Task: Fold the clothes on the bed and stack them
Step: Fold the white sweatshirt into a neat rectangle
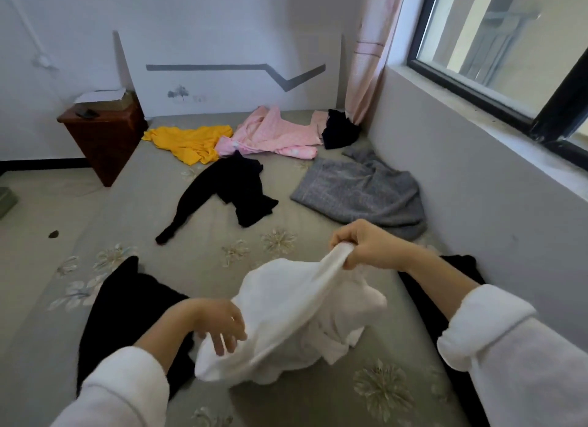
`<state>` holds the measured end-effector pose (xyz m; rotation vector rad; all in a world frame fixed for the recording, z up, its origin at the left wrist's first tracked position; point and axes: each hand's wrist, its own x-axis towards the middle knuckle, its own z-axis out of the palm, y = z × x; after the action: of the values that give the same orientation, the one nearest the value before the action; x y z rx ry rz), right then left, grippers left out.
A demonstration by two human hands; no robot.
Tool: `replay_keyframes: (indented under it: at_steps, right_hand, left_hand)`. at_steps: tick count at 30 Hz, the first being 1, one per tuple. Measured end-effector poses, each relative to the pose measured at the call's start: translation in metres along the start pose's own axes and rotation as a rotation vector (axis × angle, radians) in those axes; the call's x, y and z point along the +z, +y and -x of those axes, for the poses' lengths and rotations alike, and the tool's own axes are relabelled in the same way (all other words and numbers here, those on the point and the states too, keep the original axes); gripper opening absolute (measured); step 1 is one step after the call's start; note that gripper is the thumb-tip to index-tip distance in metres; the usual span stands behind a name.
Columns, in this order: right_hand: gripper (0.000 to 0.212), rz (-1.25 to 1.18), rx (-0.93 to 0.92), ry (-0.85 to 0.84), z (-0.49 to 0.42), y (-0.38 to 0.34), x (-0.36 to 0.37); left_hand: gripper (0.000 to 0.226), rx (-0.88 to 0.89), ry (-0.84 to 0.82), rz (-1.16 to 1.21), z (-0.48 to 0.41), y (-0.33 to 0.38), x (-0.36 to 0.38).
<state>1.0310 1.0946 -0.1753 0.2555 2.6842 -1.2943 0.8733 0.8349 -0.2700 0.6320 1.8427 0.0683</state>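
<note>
the bed [203, 261] carries scattered clothes. the white garment [286, 315] hangs limp below the right hand [366, 245], pinched at an edge; it looks light and soft. the left hand [213, 321], fingers loosely spread, touches its lower hem; take the edges.

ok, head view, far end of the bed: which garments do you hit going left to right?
yellow garment → pink garment → small black garment by the curtain. The black leggings and grey garment lie nearer, so I left them out of this row.
</note>
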Motion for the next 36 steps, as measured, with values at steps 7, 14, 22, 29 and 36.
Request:
replay_keyframes:
  at_steps: [7, 14, 22, 29, 36]
  right_hand:
    - [0.033, 0.281, 0.010, -0.323, 0.007, 0.012, 0.074]
    - [0.033, 0.400, 0.128, -0.294, 0.027, 0.026, 0.065]
    - [0.027, 0.464, 0.129, -0.383, 0.041, 0.020, 0.076]
    - [0.036, 0.504, 0.188, -0.527, 0.049, 0.018, 0.107]
    - [0.042, 0.426, 0.110, -0.472, 0.065, 0.007, 0.116]
  left_hand:
    - [0.044, 0.447, 0.440, 0.104, -0.039, 0.043, 0.077]
    - [0.008, 0.586, 0.353, 0.075, -0.043, 0.050, 0.095]
    - [0.035, 0.248, 0.165, -0.678, -0.048, 0.031, 0.095]
    - [0.037, -0.184, 0.062, -0.687, -0.064, 0.003, 0.105]
    - [0.043, -0.274, 0.075, 0.025, -0.074, -0.005, 0.102]
